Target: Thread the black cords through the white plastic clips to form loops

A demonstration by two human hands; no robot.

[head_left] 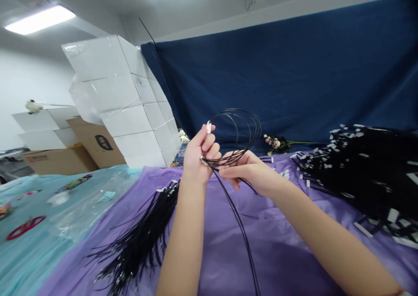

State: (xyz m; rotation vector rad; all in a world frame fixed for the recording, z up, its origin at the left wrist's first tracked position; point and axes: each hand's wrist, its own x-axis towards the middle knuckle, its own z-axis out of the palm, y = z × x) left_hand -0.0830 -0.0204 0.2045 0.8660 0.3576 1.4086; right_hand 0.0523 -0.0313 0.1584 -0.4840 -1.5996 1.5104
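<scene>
Above the purple cloth, my left hand [203, 150] is closed on black cords [253, 126] with white tags at their ends. One white tag [209, 127] stands up between its thumb and index finger. A second white tag [203, 160] lies against the palm. My right hand [243, 169] pinches the same cords to the right, where they bow upward in loops. Long cord tails [240, 226] hang from the left hand toward the front edge of the view. What the right fingertips press on is partly hidden.
A bundle of black cords [140, 239] lies left on the purple cloth [261, 243]. A larger heap of tagged black cords [369, 169] is at right. Stacked white boxes [130, 104], a cardboard box [94, 143], red scissors [26, 227] and flowers [277, 143] stand or lie around.
</scene>
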